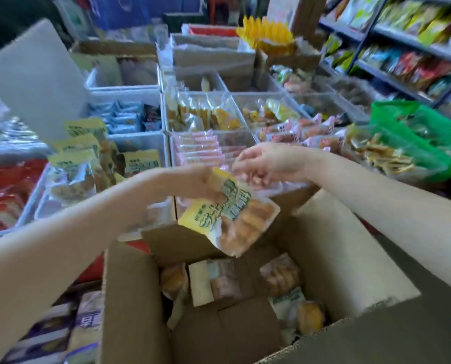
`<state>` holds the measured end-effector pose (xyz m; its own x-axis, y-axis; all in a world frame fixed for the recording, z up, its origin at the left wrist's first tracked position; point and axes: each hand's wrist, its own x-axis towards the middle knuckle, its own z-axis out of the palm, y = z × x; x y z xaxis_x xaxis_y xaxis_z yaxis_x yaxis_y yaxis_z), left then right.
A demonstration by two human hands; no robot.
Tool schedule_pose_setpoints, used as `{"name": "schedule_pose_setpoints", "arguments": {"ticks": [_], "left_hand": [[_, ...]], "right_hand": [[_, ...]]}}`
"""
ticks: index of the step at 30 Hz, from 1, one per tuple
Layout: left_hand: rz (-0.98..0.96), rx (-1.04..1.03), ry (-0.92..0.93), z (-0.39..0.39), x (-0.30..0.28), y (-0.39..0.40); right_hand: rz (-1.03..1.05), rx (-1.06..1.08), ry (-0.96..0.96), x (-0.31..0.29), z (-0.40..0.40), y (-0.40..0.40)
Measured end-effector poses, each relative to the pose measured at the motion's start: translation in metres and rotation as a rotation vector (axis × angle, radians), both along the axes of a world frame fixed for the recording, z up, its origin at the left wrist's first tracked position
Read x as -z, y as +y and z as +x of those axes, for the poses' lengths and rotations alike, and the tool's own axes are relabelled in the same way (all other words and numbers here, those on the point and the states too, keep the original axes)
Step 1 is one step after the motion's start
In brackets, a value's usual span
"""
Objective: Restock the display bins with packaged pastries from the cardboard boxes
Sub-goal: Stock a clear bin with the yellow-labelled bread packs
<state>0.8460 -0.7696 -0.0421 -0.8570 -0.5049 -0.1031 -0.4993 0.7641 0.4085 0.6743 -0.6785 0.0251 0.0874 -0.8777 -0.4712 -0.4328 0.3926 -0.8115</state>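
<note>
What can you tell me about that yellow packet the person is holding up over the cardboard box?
The yellow plastic pastry packet is a flat, glossy pouch with green lettering on its yellow upper part and a clear lower part that shows golden-brown baked pieces inside. It looks sealed and full. It hangs tilted, lower corner pointing down, above the open brown cardboard box. The left hand grips its top edge; the right hand is close beside it, seemingly not holding it.

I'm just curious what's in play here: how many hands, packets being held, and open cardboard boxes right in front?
Hands: 2 (left hand, right hand)
Held packet, in the left hand: 1
Open cardboard box in front: 1
Total: 4
</note>
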Motion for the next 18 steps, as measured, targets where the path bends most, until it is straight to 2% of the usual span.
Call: {"name": "schedule_pose_setpoints", "arguments": {"ticks": [2, 6, 9, 11, 13, 15, 16, 18], "left_hand": [[-0.001, -0.061, 0.056, 0.026, -0.023, -0.019], [0.019, -0.245, 0.184, 0.075, -0.070, -0.044], [-0.210, -0.293, 0.145, 0.101, -0.096, -0.050], [-0.379, -0.319, 0.131, 0.122, -0.101, -0.060], [-0.478, -0.378, 0.256, 0.150, -0.089, -0.080], [-0.459, -0.502, 0.449, 0.185, -0.070, -0.101], [-0.433, -0.543, 0.475, 0.204, -0.060, -0.111], [-0.336, -0.549, 0.381, 0.241, -0.031, -0.130]], "right_hand": [[-0.051, -0.086, 0.084, -0.023, 0.016, -0.010], [-0.202, -0.204, 0.386, -0.042, 0.070, -0.044], [-0.327, -0.159, 0.443, -0.044, 0.120, -0.080], [-0.434, -0.140, 0.650, -0.040, 0.153, -0.105], [-0.561, -0.118, 0.799, -0.030, 0.184, -0.127], [-0.598, -0.082, 0.784, -0.013, 0.208, -0.148], [-0.579, -0.074, 0.742, -0.002, 0.218, -0.159], [-0.484, -0.092, 0.595, 0.022, 0.237, -0.179]]}}
